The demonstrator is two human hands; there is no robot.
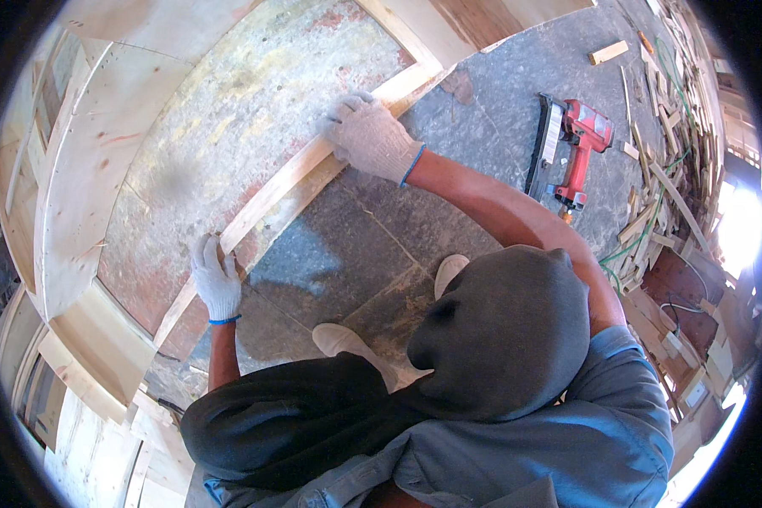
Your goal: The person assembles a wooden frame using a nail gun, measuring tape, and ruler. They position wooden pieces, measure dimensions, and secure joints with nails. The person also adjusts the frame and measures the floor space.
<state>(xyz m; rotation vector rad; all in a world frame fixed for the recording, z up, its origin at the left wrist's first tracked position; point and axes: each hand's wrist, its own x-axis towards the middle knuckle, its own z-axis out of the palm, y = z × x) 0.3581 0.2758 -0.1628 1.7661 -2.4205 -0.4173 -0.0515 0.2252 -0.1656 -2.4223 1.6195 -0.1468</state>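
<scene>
A long pale wooden strip [281, 179] runs diagonally in front of me, on the near edge of a wooden frame that stands over the floor. Toward its left end, my left hand [218, 279], in a white knit glove with a blue cuff, is closed on it with the thumb along its end. My right hand [371, 140], gloved the same way, grips the strip farther up and to the right, fingers curled over its far side. The undersides of both hands are hidden. A red and black nail gun [577, 157] lies on the floor to the right of my right forearm.
Curved plywood panels [89, 182] rise along the left side of the frame. A heap of wood offcuts [665, 169] lines the right, with a green hose [643, 241] running through it. A short wood block [608, 52] lies on the grey floor [470, 165].
</scene>
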